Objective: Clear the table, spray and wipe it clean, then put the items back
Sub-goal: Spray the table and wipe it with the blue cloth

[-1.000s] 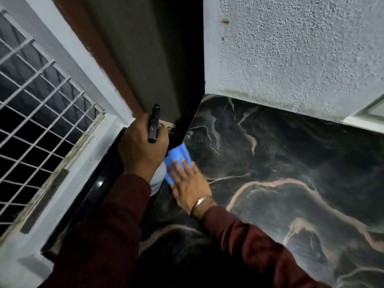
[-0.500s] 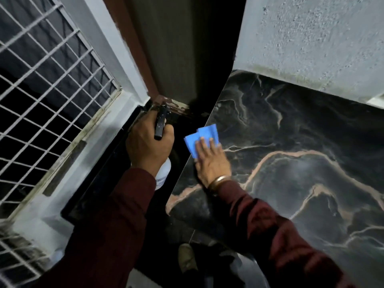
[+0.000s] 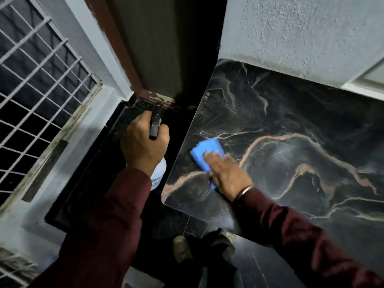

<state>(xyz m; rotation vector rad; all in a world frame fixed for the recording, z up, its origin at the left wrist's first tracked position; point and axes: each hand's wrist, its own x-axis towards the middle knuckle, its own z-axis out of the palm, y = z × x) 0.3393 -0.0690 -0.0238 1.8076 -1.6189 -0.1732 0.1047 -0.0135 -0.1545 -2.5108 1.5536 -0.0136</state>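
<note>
A dark marble table (image 3: 291, 125) with pale veins fills the right of the view, bare of items. My right hand (image 3: 226, 173) lies flat on a folded blue cloth (image 3: 205, 151), pressing it onto the tabletop close to the left edge. My left hand (image 3: 143, 144) is closed around a white spray bottle (image 3: 159, 173) with a black trigger head (image 3: 155, 125), held off the table's left side above the floor. Most of the bottle is hidden behind the hand.
A rough white wall (image 3: 301, 34) backs the table. A brown door frame (image 3: 116, 46) stands in the corner, and a barred window (image 3: 39, 84) with a black sill (image 3: 87, 169) runs on the left. My feet (image 3: 182, 248) show on the dark floor below.
My right hand has slid the blue cloth along the tabletop toward me, near the front left corner. My left hand with the bottle has kept its place beside the table.
</note>
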